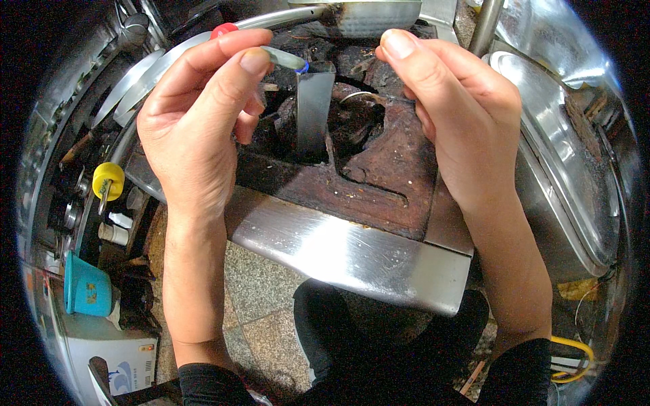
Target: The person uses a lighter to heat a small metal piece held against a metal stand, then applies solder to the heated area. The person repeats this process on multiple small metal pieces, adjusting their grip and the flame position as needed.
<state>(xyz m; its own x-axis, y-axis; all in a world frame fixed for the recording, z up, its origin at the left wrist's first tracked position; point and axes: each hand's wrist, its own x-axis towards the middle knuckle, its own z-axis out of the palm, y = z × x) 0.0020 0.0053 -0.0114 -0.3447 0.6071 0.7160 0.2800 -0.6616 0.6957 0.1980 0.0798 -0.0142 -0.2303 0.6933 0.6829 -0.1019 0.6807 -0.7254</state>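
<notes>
Head view: the left hand (200,122) is pinching a pale slim tube (286,59), its blue-ringed tip hovering near an upright metal strip (313,111), back from the steel front edge (352,254) of the stove (399,172), while the right hand (457,108) is hanging over the right edge, thumb pressing forefinger, whether on anything I cannot tell.

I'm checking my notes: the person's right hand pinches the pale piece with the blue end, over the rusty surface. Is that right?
Not the right hand: the head view shows the left hand pinching the pale piece with the blue end, over the rusty surface.
</notes>
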